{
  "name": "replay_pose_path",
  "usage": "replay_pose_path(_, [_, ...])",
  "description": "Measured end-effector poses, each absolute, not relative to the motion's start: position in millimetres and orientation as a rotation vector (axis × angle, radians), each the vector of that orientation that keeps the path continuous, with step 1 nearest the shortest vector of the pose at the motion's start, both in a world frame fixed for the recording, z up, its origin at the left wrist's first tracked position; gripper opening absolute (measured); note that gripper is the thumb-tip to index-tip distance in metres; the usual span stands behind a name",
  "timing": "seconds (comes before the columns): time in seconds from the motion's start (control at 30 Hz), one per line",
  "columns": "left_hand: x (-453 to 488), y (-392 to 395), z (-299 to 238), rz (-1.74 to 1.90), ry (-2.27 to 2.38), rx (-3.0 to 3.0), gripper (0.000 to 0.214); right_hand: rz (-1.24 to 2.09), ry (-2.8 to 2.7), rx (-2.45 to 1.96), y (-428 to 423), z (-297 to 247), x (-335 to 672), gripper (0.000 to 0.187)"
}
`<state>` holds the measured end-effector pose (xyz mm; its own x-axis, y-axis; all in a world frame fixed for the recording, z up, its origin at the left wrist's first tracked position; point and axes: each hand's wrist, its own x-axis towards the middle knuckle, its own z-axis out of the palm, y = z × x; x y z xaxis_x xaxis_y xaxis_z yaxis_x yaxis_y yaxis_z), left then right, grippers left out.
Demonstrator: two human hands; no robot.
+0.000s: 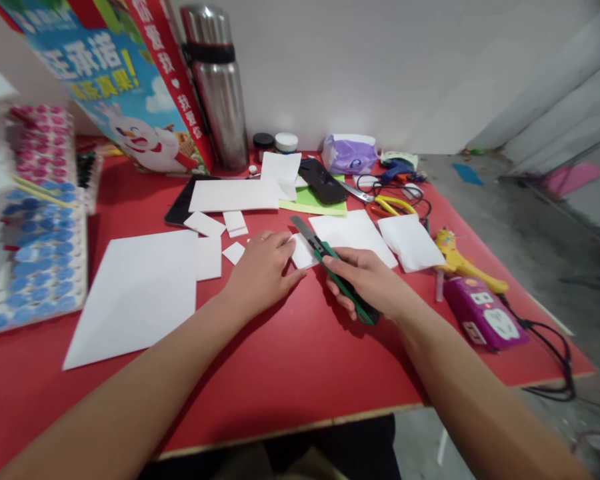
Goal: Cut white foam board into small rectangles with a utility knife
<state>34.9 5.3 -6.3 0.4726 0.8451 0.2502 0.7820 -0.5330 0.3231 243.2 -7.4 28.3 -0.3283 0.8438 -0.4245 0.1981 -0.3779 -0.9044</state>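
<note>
In my right hand [357, 277] is a green and black utility knife [347, 283], its blade pointing up and to the left. The blade lies over a small white card piece [304, 253]. My left hand [265, 263] rests on the red table just left of that piece, thumb spread from the index finger, fingertips at the piece's edge. Its other fingers are partly hidden. Small white card offcuts [235, 223] lie beyond the left hand, and a larger white sheet [140, 293] is to its left. Past the knife lies another white sheet [353, 235].
A steel thermos [220, 100] and a printed box [135, 100] stand at the back left, near trays of blue and pink pieces [43, 253]. Yellow-handled scissors [387, 203], a black phone [323, 181], a yellow tool [467, 263] and a purple power socket [485, 313] lie right.
</note>
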Motion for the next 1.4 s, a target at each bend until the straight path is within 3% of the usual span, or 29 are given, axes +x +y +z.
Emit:
replay_pose_path(0.17, [34.3,1.2,-2.3,0.562,1.385,2.587,0.032,1.760,-1.349,-1.414,-7.4,28.5,244.3,0.027])
replay_pose_path(0.53, [36.5,3.1,-8.6,0.595,1.402,2.582,0.041,1.757,-1.362,-1.425,-7.1,28.9,243.4,0.024])
replay_pose_path(1.1, [38.0,3.2,-12.6,0.655,1.406,2.597,0.038,1.767,-1.370,-1.401,-7.3,26.8,245.0,0.023])
replay_pose_path(1.27, [35.6,7.0,-16.1,0.715,1.408,2.593,0.037,1.608,-1.414,-1.465,-7.1,37.5,254.5,0.022])
replay_pose_path(1.4, [34.4,10.6,-18.0,0.716,1.390,2.599,0.032,1.452,-1.634,-1.578,-10.3,50.7,261.8,0.051])
